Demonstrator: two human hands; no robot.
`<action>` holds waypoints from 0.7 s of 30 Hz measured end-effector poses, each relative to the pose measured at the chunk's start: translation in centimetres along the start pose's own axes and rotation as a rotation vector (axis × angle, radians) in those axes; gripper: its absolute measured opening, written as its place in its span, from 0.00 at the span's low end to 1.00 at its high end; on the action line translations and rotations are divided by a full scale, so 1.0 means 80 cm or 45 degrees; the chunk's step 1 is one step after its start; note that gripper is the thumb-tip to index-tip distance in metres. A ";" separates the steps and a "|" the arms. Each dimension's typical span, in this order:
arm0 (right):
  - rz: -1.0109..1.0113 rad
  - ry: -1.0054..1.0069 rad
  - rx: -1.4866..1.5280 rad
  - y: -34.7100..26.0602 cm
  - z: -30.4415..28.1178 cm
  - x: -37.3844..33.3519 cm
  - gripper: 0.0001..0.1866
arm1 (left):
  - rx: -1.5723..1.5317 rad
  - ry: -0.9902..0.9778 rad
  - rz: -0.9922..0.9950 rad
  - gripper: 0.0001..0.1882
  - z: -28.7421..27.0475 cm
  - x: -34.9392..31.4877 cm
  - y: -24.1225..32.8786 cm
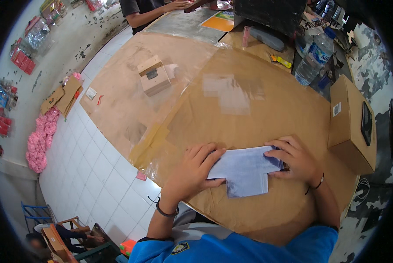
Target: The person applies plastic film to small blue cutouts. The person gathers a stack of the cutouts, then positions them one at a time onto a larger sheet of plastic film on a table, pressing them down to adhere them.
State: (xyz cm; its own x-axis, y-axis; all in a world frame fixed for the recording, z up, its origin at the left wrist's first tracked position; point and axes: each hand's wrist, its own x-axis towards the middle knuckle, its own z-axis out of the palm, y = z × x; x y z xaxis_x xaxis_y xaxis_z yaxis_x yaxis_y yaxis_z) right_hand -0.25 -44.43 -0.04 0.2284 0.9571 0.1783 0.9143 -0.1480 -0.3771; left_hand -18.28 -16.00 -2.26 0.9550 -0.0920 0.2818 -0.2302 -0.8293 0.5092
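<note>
A pale blue-grey piece of paper or thin card (244, 168), roughly T-shaped, lies close in front of me over the brown-covered table (288, 114). One flap of it points toward my body. My left hand (195, 168) grips its left end, fingers along the upper edge and thumb below. At the opposite end my right hand (295, 161) pinches the corner, its fingers bent over the sheet and the thumb at the lower edge. A darker layer shows beneath the right end; I cannot make out what it is.
A small wooden box (155, 76) stands farther left on the table. On the right are a cardboard box (350, 125) with a phone (366, 123) on it, a water bottle (315, 57) and a yellow cutter (284, 61). Another person's arm (148, 16) reaches in at the far edge.
</note>
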 end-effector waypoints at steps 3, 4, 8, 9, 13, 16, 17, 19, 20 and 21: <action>0.004 0.076 0.084 0.005 0.005 -0.004 0.28 | -0.055 0.050 0.004 0.32 0.001 0.002 -0.005; 0.004 0.103 0.114 0.006 0.006 -0.002 0.27 | -0.092 0.050 -0.011 0.32 0.001 0.003 -0.006; -0.017 0.159 0.168 0.008 0.003 0.007 0.24 | -0.249 0.086 0.027 0.30 -0.001 0.003 -0.018; -0.017 0.152 0.167 0.007 0.003 0.007 0.23 | -0.255 0.107 0.034 0.29 -0.001 0.003 -0.015; 0.101 0.208 0.323 0.010 0.007 0.002 0.21 | -0.283 0.135 0.075 0.24 -0.004 0.008 -0.010; 0.224 0.216 0.443 0.012 0.009 -0.002 0.26 | -0.303 0.102 0.070 0.20 0.002 0.004 -0.020; 0.271 0.197 0.453 0.012 0.007 -0.002 0.29 | -0.309 0.088 0.060 0.18 0.005 0.003 -0.023; 0.334 0.193 0.482 0.010 0.010 -0.005 0.35 | -0.406 0.097 -0.016 0.16 0.006 0.001 -0.021; 0.344 0.210 0.488 0.010 0.012 -0.004 0.39 | -0.453 0.101 -0.055 0.16 0.006 0.001 -0.019; 0.353 0.232 0.489 0.011 0.014 -0.002 0.42 | -0.441 0.091 -0.102 0.16 0.004 0.001 -0.016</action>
State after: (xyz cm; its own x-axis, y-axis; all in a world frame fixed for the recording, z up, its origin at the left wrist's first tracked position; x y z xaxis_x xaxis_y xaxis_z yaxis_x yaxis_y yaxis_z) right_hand 0.13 -44.46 -1.42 0.5310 0.8308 0.1666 0.6298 -0.2555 -0.7335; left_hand -17.88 -15.12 -3.14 0.9599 0.0148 0.2798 -0.2164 -0.5953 0.7738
